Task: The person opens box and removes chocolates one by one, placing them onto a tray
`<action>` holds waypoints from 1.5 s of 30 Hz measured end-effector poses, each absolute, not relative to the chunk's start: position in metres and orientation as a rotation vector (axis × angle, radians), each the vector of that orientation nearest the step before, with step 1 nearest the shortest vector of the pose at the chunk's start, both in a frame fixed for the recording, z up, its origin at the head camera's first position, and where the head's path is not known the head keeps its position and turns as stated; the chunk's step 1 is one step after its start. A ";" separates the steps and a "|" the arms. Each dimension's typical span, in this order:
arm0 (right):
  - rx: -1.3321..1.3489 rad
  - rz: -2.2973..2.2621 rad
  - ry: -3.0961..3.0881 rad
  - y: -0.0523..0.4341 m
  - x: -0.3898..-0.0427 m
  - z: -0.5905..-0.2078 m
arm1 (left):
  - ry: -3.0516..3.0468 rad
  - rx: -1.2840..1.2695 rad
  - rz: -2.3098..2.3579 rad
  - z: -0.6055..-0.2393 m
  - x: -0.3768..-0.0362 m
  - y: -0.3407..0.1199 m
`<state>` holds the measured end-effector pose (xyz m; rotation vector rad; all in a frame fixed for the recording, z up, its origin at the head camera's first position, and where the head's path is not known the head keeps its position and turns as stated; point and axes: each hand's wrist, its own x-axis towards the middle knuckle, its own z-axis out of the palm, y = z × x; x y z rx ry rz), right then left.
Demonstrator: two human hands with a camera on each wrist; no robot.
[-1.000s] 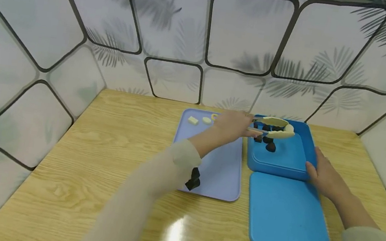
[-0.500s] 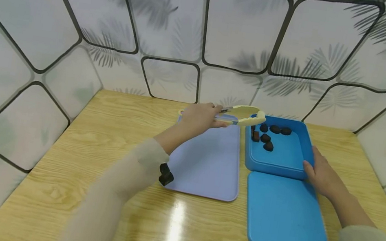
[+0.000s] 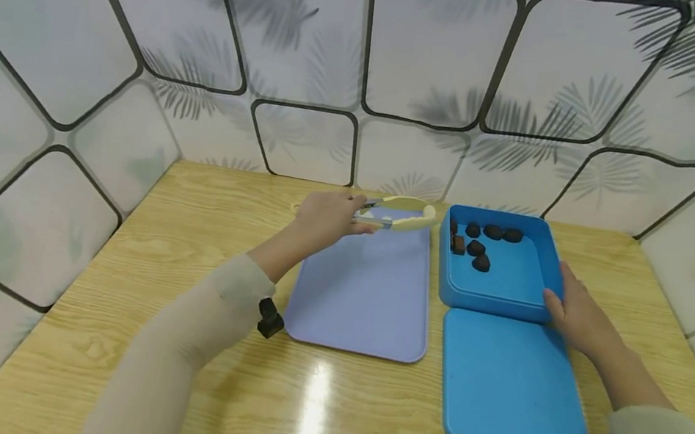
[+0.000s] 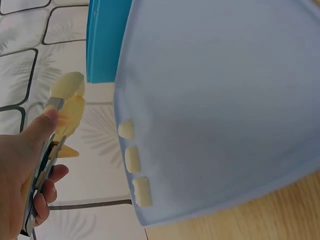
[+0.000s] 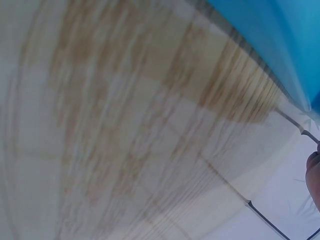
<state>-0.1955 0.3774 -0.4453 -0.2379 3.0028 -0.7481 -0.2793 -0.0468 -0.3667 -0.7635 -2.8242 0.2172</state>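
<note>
Now, left hand (image 3: 327,216) wrapped around pale yellow tongs (image 3: 403,214), thumb on top and fingers curled beneath, squeezing the handles. Tips hanging over the far edge of the lavender tray (image 3: 370,294), up at twelve o'clock, pointing toward three o'clock. Cannot tell whether anything sits between the tips. From the left wrist view, tongs (image 4: 62,112) just above the tray rim (image 4: 210,90), with three pale pieces (image 4: 133,160) lined up along that edge, close beneath — probably why the tongs hover right there.

Over at three o'clock, right hand (image 3: 574,315) resting against the near right corner of the blue box (image 3: 533,291), fingers laid along its wall, thumb hidden; looks like steadying, so the box stays put. Not clear whether gripping or merely pressing. Inside, dark chocolate pieces (image 3: 480,247) clustered at the far left of the box floor. Blue lid (image 3: 513,389) lying flat at six o'clock of the box, touching it. Right wrist view mostly blurred wooden table (image 3: 184,238).
</note>
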 end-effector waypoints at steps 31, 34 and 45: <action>-0.230 -0.749 2.976 0.378 -0.204 -0.437 | -2.736 -0.798 0.382 -0.382 -0.292 -0.041; -0.233 -0.755 2.978 0.378 -0.203 -0.437 | -2.735 -0.795 0.362 -0.382 -0.289 -0.044; -0.218 -0.752 2.972 0.378 -0.201 -0.438 | -2.783 -0.704 0.225 -0.377 -0.284 -0.051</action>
